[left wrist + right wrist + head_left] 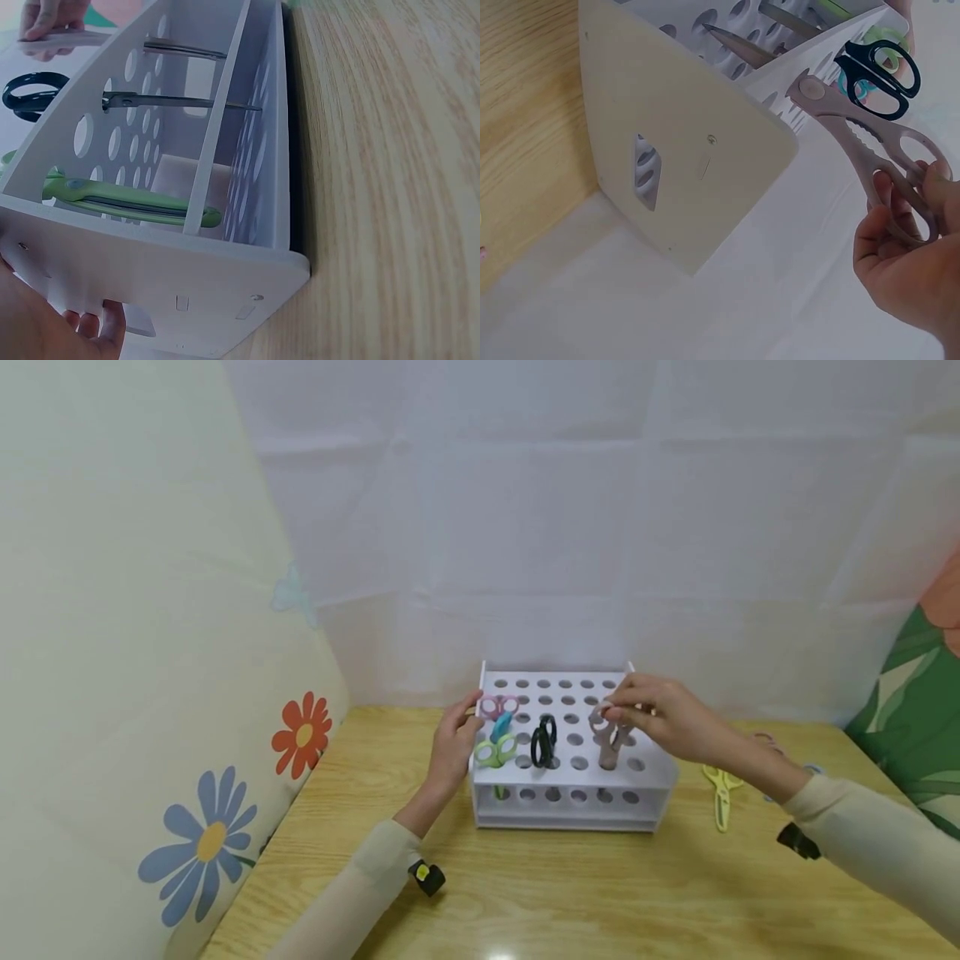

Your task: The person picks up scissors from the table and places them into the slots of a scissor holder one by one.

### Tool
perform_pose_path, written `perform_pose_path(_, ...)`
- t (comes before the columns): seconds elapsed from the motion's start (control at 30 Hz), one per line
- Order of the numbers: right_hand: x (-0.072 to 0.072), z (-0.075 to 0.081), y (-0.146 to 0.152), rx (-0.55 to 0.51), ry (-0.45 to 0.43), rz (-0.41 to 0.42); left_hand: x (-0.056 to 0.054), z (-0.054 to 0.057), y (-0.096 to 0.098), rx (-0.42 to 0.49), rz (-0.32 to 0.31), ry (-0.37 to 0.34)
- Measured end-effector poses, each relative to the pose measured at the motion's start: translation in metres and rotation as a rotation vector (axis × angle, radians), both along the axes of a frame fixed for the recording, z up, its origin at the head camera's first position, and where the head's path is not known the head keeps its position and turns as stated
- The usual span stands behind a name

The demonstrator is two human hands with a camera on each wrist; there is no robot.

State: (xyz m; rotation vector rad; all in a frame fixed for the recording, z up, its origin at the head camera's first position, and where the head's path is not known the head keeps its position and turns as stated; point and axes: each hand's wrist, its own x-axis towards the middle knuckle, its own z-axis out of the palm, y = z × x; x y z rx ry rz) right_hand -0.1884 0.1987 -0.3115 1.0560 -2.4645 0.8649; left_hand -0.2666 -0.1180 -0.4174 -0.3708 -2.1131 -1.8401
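Note:
A white two-tier rack [558, 778] with rows of round holes stands on the table. My left hand [452, 743] grips its left side panel [180, 300], fingertips beside the cutout. My right hand [667, 714] holds the handle loops of greyish-pink scissors [855, 135], whose blades point down through a front-row hole toward the right. Black-handled scissors [543, 742] stand upright left of these. Along the rack's left side stand green scissors [495, 750], blue-handled scissors [502, 725] and pink-handled scissors [498, 706]. In the left wrist view the green blades [135, 201] reach toward the lower shelf.
Yellow scissors [722, 793] lie on the wooden table [570, 893] right of the rack. Pink handles [767, 742] and a blue handle [813, 769] show partly behind the right forearm. A white cloth [540, 527] hangs behind, with flowered cloth [225, 827] at the left.

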Motion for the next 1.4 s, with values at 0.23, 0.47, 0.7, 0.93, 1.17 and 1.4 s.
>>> perform_pose_path(0.23,0.001,0.004,-0.002,0.047,-0.056,-0.045,0.000,0.001,0.000,-0.007,-0.005,0.002)
perform_pose_path(0.47,0.005,0.007,-0.003,0.069,-0.112,-0.050,0.000,0.000,-0.001,-0.002,-0.005,-0.004)
perform_pose_path(0.7,0.007,0.008,0.002,0.046,-0.151,-0.065,0.000,0.000,0.000,0.008,-0.021,-0.012)
perform_pose_path(0.93,0.013,0.029,0.019,0.043,-0.136,-0.119,0.000,0.000,-0.002,0.002,-0.011,-0.028)
perform_pose_path(1.17,0.014,0.037,0.052,0.078,-0.043,-0.210,-0.003,0.003,-0.008,-0.008,0.003,-0.037)
perform_pose_path(1.4,0.010,0.019,0.095,0.118,-0.041,-0.316,-0.004,0.004,-0.013,-0.011,0.011,-0.067)
